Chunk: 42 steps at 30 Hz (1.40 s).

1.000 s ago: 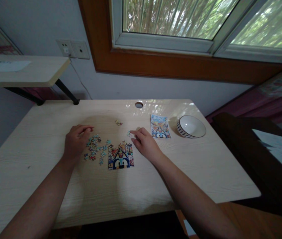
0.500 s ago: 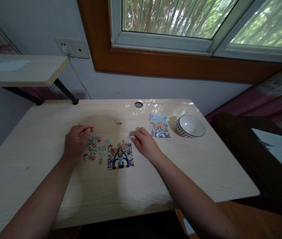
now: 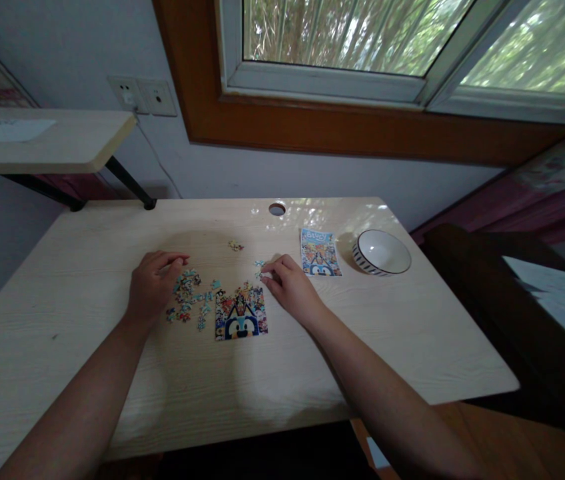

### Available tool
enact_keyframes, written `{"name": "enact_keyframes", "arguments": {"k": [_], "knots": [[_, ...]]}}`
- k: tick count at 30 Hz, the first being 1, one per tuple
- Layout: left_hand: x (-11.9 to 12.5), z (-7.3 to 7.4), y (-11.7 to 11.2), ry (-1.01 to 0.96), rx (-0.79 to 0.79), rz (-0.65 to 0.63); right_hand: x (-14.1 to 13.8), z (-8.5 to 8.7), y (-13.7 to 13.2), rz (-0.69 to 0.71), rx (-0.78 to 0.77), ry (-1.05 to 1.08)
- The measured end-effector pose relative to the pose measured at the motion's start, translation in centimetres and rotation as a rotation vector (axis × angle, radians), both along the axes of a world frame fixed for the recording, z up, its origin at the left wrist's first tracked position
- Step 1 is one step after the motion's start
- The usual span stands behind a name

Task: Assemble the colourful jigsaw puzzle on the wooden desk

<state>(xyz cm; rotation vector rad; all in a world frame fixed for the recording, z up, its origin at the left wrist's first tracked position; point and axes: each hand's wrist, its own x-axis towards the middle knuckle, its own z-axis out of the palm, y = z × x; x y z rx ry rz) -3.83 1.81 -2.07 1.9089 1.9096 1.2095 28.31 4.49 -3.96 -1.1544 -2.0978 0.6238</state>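
The small puzzle pieces (image 3: 259, 264) at my right hand (image 3: 290, 283) lie just beyond the far right corner of the partly assembled puzzle (image 3: 241, 325); my thumb and forefinger nearly meet there, but I cannot tell whether they pinch one. Each piece should be light, thin and stiff, best taken by its edges, with tabs that could bend. Left of the puzzle, my left hand (image 3: 155, 283) lies loosely curled beside the loose pile (image 3: 187, 280), its grip unclear.
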Motion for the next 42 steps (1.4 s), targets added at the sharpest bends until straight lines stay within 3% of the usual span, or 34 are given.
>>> {"name": "enact_keyframes", "arguments": {"k": [7,21,42], "knots": [[-0.03,-0.03,0.07,0.049,0.013,-0.038,-0.09,0.26,-0.15,-0.019,-0.022,-0.005],[0.20,0.36,-0.04,0.048,0.028,-0.072,0.27,-0.30,0.10,0.046,0.074,0.030],[0.32,0.09,0.01,0.163,0.085,-0.187,0.19,0.27,-0.06,0.059,0.038,0.019]]}}
